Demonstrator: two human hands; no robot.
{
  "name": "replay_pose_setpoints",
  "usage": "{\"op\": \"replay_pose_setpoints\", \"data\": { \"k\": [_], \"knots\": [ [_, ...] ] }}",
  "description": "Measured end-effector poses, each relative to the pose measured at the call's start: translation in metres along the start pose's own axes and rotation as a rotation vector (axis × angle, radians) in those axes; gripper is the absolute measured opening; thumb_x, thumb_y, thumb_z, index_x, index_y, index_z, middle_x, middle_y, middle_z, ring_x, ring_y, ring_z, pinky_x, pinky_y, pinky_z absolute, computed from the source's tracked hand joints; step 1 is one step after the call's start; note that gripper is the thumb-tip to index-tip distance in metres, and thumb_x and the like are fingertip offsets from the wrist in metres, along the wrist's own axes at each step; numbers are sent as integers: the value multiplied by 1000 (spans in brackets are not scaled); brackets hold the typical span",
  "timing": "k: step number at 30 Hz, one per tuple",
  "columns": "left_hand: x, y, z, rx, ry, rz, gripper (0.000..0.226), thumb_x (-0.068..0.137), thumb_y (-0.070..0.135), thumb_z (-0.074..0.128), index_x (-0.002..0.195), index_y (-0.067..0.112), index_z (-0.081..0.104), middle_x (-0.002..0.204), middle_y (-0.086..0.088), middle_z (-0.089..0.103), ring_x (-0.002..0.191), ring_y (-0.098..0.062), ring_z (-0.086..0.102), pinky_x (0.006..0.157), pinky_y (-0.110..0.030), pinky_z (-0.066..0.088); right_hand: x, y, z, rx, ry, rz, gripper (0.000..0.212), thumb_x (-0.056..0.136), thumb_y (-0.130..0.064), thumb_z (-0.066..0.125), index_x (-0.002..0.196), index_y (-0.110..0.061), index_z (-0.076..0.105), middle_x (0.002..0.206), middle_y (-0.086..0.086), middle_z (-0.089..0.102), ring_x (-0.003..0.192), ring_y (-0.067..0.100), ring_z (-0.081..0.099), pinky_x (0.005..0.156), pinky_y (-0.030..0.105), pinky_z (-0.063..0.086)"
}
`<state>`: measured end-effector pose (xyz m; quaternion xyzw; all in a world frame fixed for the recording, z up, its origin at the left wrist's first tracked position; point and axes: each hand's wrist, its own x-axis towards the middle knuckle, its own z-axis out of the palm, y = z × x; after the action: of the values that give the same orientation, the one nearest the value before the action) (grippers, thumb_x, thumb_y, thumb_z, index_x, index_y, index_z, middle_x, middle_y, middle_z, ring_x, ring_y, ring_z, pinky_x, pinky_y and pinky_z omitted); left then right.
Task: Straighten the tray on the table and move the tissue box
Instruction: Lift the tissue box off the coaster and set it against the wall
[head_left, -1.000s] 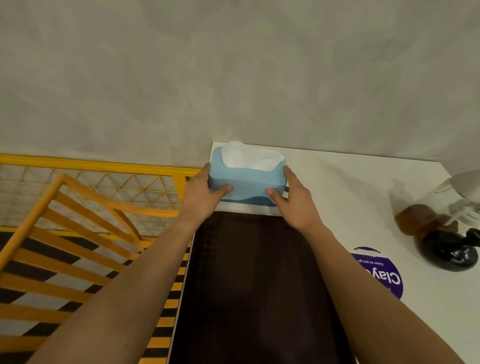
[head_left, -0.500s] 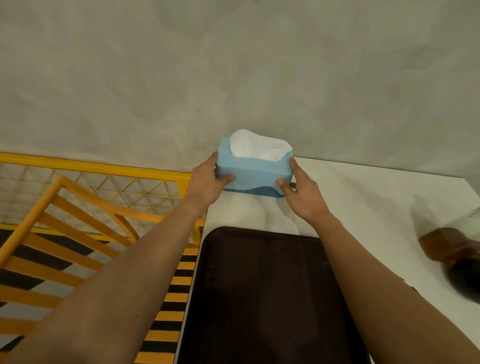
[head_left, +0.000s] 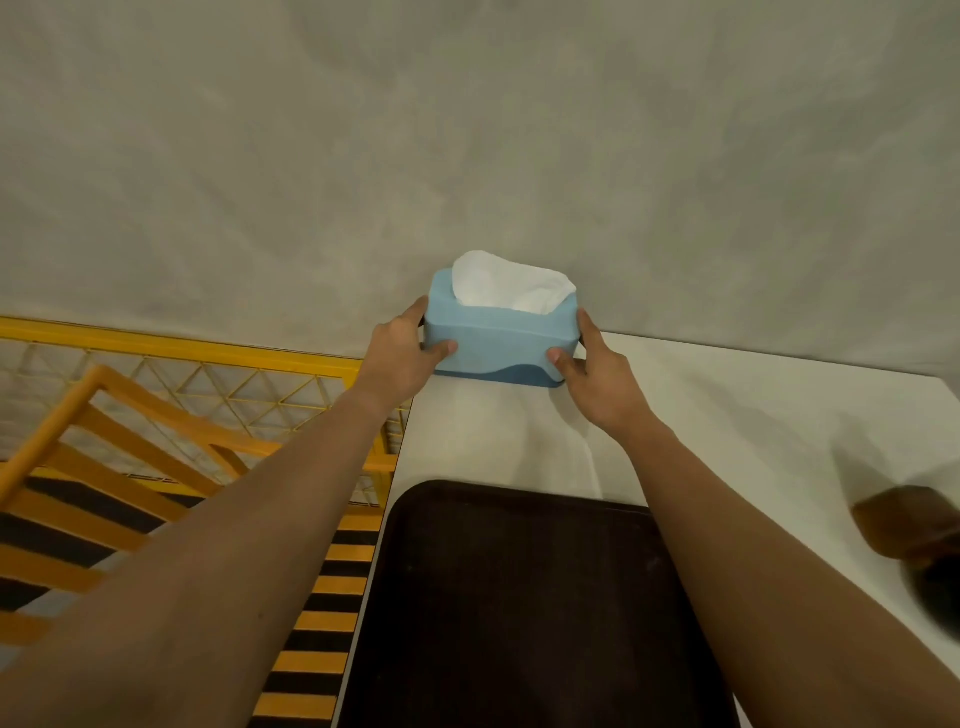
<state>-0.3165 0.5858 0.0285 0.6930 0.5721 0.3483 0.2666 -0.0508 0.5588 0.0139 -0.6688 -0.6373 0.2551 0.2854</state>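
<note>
A light blue tissue box (head_left: 498, 340) with white tissue poking from its top sits at the far left corner of the white table (head_left: 727, 415), against the grey wall. My left hand (head_left: 402, 353) grips its left end and my right hand (head_left: 597, 374) grips its right end. A dark brown tray (head_left: 519, 608) lies flat on the table near me, its long side running along the table's left edge, between my forearms. A strip of bare table separates the tray from the box.
A yellow metal railing (head_left: 156, 410) and black-and-yellow striped flooring (head_left: 322, 623) lie left of the table. A blurred brown and black object (head_left: 914, 535) stands at the table's right edge. The grey wall (head_left: 467, 156) closes off the far side.
Both hands have carried the tissue box away from the tray's far edge to the table's far corner by the wall. The view has shifted, so the tray appears lower.
</note>
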Motion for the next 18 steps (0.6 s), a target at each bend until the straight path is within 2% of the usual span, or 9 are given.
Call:
{"op": "replay_pose_setpoints", "data": {
  "k": [3, 7, 11, 15, 18],
  "knots": [
    [4, 0, 0, 11, 4, -1, 56, 93, 24, 71, 145, 17, 51, 126, -9, 67, 113, -28, 62, 84, -24, 47, 5, -1, -1, -20, -2, -4, 74, 103, -53, 43, 162, -25, 8, 138, 13, 59, 114, 31, 62, 88, 31, 43],
    [8, 0, -1, 19, -3, -6, 57, 93, 24, 71, 145, 16, 50, 127, -10, 67, 118, -29, 60, 92, -31, 48, 9, -1, 0, -39, -4, -5, 74, 103, -54, 42, 162, -25, 8, 135, 14, 59, 111, 30, 62, 86, 31, 44],
    [10, -2, -2, 32, -27, -8, 57, 93, 25, 71, 146, 17, 49, 131, -9, 66, 123, -28, 58, 96, -32, 46, 9, 0, 2, -42, -2, -8, 74, 103, -54, 42, 162, -26, 7, 135, 14, 60, 111, 29, 62, 88, 32, 45],
    [10, -2, -1, 46, -24, -8, 58, 94, 27, 70, 147, 17, 48, 130, -10, 66, 122, -29, 58, 96, -32, 46, 8, -2, 2, -55, -2, -10, 73, 103, -53, 41, 162, -26, 6, 131, 14, 61, 97, 20, 57, 84, 30, 43],
    [11, -2, 0, 62, -26, -21, 58, 95, 27, 68, 147, 17, 46, 129, -11, 66, 121, -30, 57, 95, -36, 48, 8, -4, 2, -72, -4, -1, 73, 104, -53, 40, 162, -26, 6, 132, 14, 59, 96, 19, 53, 84, 30, 42]
  ]
}}
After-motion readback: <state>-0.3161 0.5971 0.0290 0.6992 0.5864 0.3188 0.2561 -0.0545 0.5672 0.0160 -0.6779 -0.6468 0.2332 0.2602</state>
